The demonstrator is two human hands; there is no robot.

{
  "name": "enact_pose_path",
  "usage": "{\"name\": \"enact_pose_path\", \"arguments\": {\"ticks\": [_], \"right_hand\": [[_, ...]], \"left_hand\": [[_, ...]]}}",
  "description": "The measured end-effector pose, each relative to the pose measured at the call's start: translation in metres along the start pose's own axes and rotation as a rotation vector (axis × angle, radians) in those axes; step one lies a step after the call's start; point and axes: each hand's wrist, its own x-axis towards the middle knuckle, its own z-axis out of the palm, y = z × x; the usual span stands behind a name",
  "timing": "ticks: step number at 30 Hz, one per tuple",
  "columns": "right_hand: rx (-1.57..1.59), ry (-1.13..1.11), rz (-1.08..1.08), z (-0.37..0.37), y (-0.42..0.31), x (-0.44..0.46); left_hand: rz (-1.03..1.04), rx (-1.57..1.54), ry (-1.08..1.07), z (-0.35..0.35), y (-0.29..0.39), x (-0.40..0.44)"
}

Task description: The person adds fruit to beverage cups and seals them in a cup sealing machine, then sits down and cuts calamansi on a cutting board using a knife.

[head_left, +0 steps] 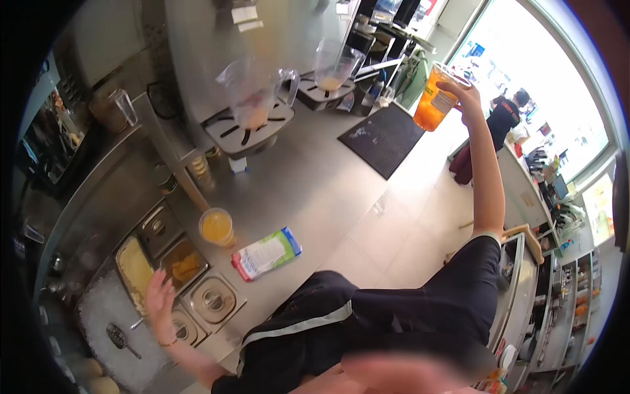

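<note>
Raised at the upper right, my right hand (pixel 462 98) grips a clear plastic cup of orange-red drink (pixel 433 102) with a label on its side. At the lower left, my left hand (pixel 159 299) has its fingers apart and holds nothing. It hovers near the metal pans, beside one with orange pieces (pixel 184 266) and one with a pale yellow filling (pixel 136 262). A cup of yellow-orange drink (pixel 217 227) stands on the steel counter (pixel 302 190), and a white, green and red packet (pixel 266 254) lies to its right.
Two clear pitchers (pixel 252 98) (pixel 331 69) stand on drip trays at the back. A black ribbed mat (pixel 382 141) lies by the counter edge. Crushed ice (pixel 111 315) with a scoop (pixel 118 337) fills the lower left. Another person (pixel 502 125) stands at a far counter.
</note>
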Motion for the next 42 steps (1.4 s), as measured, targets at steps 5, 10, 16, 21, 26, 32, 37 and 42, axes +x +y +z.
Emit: {"name": "enact_pose_path", "arguments": {"ticks": [5, 10, 16, 21, 26, 32, 37, 42], "right_hand": [[-0.028, -0.030, 0.140, -0.026, 0.017, 0.076], [-0.045, 0.101, 0.086, -0.039, 0.046, 0.216], [-0.062, 0.284, -0.113, -0.031, 0.099, 0.404], [-0.002, 0.486, -0.196, -0.009, 0.162, 0.523], [-0.074, 0.571, -0.186, -0.006, 0.189, 0.590], [-0.204, 0.526, -0.064, -0.009, 0.243, 0.635], [-0.346, 0.527, 0.109, 0.008, 0.286, 0.638], [-0.468, 0.364, 0.220, 0.022, 0.338, 0.615]], "left_hand": [[-0.151, 0.096, 0.296, 0.027, -0.004, -0.046], [-0.187, 0.168, 0.420, 0.080, -0.026, -0.036], [-0.350, -0.082, 0.598, 0.175, -0.039, -0.014], [-0.384, -0.352, 0.625, 0.197, -0.060, -0.046], [-0.479, -0.192, 0.815, 0.210, -0.050, -0.094], [-0.588, -0.064, 1.003, 0.215, -0.051, -0.112], [-0.529, -0.265, 0.921, 0.211, -0.070, -0.103], [-0.499, -0.341, 0.922, 0.197, -0.094, -0.140]]}}
